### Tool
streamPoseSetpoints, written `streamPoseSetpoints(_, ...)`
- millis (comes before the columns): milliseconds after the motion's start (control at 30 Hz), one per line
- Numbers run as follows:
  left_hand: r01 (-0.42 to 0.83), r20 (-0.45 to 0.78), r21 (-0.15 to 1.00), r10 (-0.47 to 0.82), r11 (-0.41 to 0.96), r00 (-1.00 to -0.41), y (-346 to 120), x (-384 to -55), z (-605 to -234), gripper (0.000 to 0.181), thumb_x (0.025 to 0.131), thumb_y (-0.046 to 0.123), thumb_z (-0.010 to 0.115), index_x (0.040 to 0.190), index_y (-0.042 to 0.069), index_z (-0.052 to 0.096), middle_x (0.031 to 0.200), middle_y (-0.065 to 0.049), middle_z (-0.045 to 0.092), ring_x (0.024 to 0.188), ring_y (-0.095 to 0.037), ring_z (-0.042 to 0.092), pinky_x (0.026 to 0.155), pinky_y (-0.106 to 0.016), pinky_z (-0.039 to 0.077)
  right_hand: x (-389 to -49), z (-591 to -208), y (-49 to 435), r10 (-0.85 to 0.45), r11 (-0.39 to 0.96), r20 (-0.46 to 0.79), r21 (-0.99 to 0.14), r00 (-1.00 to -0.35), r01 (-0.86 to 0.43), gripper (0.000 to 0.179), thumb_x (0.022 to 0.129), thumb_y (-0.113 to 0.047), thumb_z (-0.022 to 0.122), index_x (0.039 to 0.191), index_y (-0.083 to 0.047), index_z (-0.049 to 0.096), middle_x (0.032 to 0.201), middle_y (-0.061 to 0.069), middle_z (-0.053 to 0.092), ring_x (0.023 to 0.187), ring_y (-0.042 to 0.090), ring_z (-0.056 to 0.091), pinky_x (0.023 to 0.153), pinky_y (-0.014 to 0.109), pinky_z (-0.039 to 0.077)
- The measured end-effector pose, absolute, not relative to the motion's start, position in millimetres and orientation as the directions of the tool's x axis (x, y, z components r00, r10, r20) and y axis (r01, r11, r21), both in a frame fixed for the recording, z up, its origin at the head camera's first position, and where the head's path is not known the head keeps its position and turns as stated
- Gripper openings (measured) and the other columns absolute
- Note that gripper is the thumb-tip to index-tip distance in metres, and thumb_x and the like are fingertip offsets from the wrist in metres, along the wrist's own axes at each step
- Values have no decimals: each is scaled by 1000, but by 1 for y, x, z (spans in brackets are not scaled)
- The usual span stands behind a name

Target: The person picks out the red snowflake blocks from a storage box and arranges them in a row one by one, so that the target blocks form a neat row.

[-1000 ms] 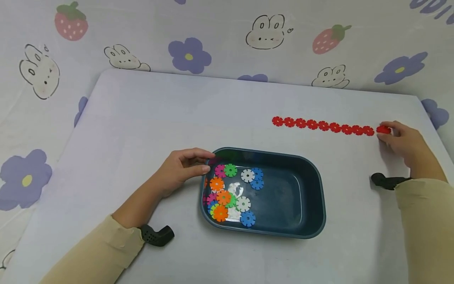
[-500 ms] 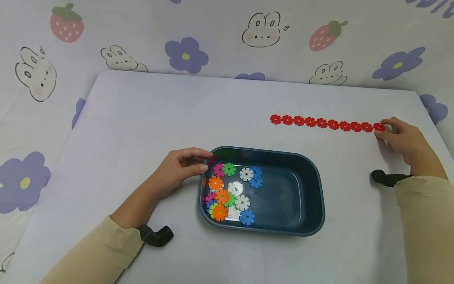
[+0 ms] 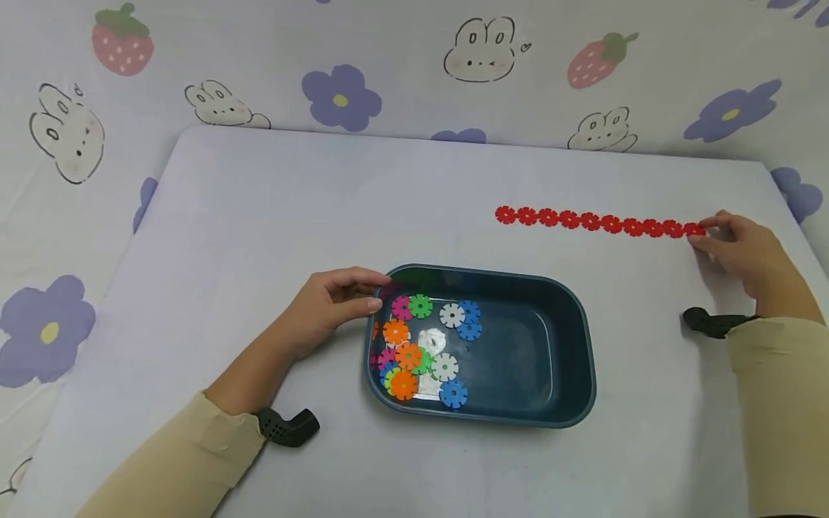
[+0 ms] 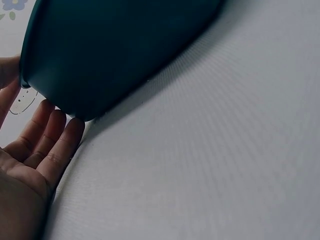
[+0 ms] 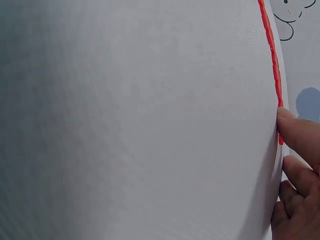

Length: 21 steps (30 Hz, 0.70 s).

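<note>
A row of red snowflake discs [image 3: 589, 221], notched flat plastic pieces, runs across the back right of the white table. With thumb and index finger my right hand [image 3: 745, 248] pinches the red disc at the row's right end [image 3: 695, 229]; that disc meets its neighbour. In the right wrist view the row shows edge-on as a red strip [image 5: 274, 60]. My left hand [image 3: 330, 309] holds the left rim of a dark blue-green tray [image 3: 570, 302]. Several fingertips [image 4: 75, 127] touch the tray's outer wall in the left wrist view.
Loose snowflake discs in orange [image 3: 404, 385], blue [image 3: 452, 393], white [image 3: 445, 367], green [image 3: 420, 306] and pink lie in the tray's left half. A patterned cloth [image 3: 388, 43] hangs behind the table [image 3: 291, 194]. Black devices [image 3: 288, 427] sit on both wrists.
My right hand has moved the red disc left, from a small gap to contact with the row's end. The left hand and the tray have stayed put.
</note>
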<state>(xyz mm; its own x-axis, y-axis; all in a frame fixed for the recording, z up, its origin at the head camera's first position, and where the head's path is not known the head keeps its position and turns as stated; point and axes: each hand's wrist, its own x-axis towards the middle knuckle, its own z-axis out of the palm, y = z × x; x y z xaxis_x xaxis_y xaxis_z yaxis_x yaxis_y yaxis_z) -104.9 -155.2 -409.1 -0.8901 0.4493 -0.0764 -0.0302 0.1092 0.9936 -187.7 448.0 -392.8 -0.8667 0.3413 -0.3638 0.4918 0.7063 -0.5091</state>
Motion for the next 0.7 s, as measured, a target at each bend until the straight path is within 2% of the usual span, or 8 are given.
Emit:
streamPoseSetpoints(200, -32, -78, 993, 447, 109, -891, -154, -107, -411, 32, 91, 15, 70, 122, 9, 68, 125, -7, 66, 112, -21, 62, 93, -27, 53, -187, -391, 448, 333, 718, -358, -503, -873, 480, 76, 97, -52, 50, 150, -2, 29, 163, 17, -7, 149, 43, -8, 116, 64, 13)
streamPoseSetpoints(567, -39, -83, 993, 442, 107, -893, -154, -106, -410, 33, 91, 14, 70, 122, 4, 67, 126, -9, 65, 111, -22, 62, 93, -26, 53, -188, -391, 448, 340, 752, -362, -450, -868, 482, 79, 96, -58, 46, 151, -4, 28, 163, 22, -3, 148, 48, 0, 109, 68, 25)
streamPoseSetpoints(700, -36, -87, 992, 444, 122, -892, -154, -106, -408, 32, 91, 15, 70, 122, 7, 67, 125, -8, 65, 111, -21, 62, 93, -26, 53, -188, -391, 448, 335, 752, -367, -450, -868, 481, 79, 96, -58, 46, 151, -4, 28, 163, 24, -1, 147, 50, 2, 108, 68, 27)
